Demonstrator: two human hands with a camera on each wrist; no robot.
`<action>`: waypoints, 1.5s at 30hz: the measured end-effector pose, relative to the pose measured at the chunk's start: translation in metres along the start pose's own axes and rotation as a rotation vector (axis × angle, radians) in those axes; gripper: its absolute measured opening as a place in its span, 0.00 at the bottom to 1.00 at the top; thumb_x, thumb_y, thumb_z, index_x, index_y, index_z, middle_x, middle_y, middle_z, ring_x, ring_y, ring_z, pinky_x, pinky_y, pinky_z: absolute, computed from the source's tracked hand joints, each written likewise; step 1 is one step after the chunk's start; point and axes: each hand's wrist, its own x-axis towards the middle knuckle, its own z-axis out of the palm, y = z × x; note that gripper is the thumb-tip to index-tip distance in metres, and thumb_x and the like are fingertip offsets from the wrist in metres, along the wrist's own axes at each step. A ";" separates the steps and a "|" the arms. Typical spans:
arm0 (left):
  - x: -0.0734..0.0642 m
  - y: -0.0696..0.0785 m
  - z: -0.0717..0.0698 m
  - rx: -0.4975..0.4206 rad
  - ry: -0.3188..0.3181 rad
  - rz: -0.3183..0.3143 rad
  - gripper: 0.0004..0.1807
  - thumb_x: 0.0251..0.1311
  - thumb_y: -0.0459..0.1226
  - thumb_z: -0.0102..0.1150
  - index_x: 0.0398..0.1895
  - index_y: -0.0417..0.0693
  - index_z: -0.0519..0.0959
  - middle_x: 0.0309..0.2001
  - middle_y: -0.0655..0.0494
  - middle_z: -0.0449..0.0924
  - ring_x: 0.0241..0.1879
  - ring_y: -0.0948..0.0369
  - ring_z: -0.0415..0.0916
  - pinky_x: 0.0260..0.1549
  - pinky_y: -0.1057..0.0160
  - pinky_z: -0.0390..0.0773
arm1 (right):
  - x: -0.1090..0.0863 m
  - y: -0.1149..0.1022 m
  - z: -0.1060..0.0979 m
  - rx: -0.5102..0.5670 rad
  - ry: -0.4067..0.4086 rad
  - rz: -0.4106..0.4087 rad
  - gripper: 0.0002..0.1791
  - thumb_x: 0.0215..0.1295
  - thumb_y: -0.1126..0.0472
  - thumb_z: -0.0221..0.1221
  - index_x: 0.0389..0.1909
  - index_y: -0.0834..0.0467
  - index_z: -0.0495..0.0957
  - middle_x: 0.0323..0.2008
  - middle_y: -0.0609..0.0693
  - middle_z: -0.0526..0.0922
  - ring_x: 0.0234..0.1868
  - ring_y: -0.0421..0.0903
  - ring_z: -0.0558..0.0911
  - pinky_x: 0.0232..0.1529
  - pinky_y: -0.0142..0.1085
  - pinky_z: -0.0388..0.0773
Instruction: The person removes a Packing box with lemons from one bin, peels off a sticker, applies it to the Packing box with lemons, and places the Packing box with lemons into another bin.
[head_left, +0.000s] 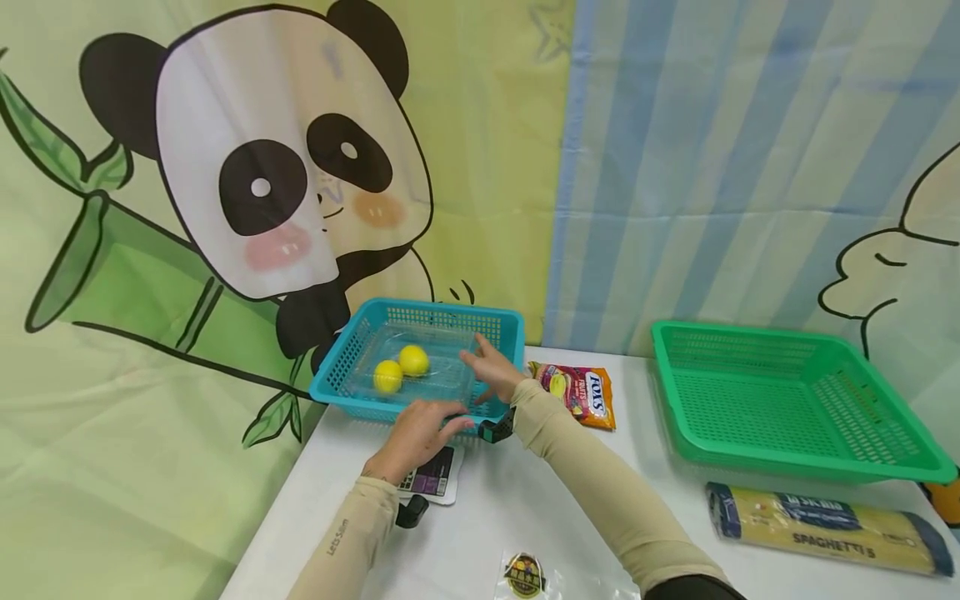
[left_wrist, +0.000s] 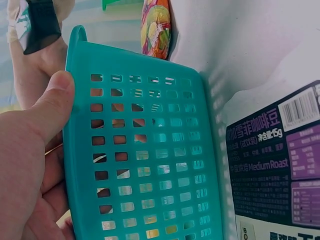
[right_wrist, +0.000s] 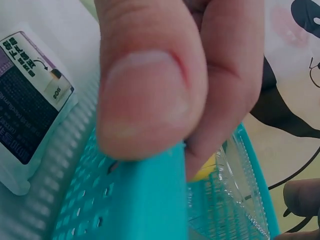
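A blue plastic basket (head_left: 420, 305) stands at the back left of the table. Inside it lies a clear plastic container (head_left: 447, 343) with two yellow lemons (head_left: 401, 370) showing through. My left hand (head_left: 420, 437) is at the basket's front rim. Its thumb (left_wrist: 61, 82) touches the rim from outside while the other fingers reach behind it, partly hidden by the basket wall. My right hand (head_left: 495, 368) reaches into the basket's right end with fingers spread beside the container. In the right wrist view its thumb (right_wrist: 147, 100) overlaps the basket rim.
A coffee bag (head_left: 441, 477) lies before the basket, below my left hand. A Fox's candy bag (head_left: 581, 394) sits behind my right forearm. Farther right are a green basket (head_left: 750, 454) and a spaghetti pack (head_left: 825, 528). Clear plastic packaging (head_left: 525, 575) lies at the front.
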 end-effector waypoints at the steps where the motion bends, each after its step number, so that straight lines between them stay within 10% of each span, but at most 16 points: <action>1: 0.000 0.000 0.000 0.000 0.003 0.003 0.15 0.68 0.48 0.61 0.48 0.51 0.87 0.44 0.56 0.90 0.44 0.56 0.87 0.52 0.48 0.82 | 0.001 0.000 0.000 -0.001 0.003 0.000 0.42 0.80 0.51 0.48 0.83 0.45 0.34 0.82 0.59 0.40 0.75 0.75 0.55 0.52 0.69 0.77; 21: -0.001 -0.002 0.002 -0.035 -0.010 -0.005 0.16 0.69 0.48 0.59 0.49 0.51 0.87 0.43 0.58 0.90 0.42 0.58 0.87 0.55 0.47 0.80 | 0.014 0.013 0.011 -0.053 0.070 -0.040 0.51 0.74 0.62 0.58 0.83 0.43 0.33 0.82 0.57 0.36 0.65 0.69 0.74 0.38 0.55 0.87; 38: -0.001 -0.003 0.006 -0.002 -0.008 -0.003 0.16 0.70 0.46 0.59 0.50 0.48 0.87 0.47 0.56 0.89 0.47 0.56 0.86 0.53 0.48 0.80 | 0.011 0.009 0.012 -0.014 0.104 0.012 0.49 0.73 0.72 0.53 0.82 0.41 0.36 0.82 0.58 0.39 0.66 0.64 0.75 0.50 0.57 0.83; 45: -0.002 -0.005 0.005 -0.014 0.006 0.007 0.16 0.70 0.46 0.59 0.51 0.47 0.87 0.47 0.55 0.89 0.47 0.56 0.86 0.54 0.47 0.80 | 0.008 0.001 0.012 -0.067 0.139 0.010 0.48 0.71 0.75 0.50 0.82 0.42 0.39 0.83 0.54 0.40 0.31 0.55 0.80 0.49 0.62 0.81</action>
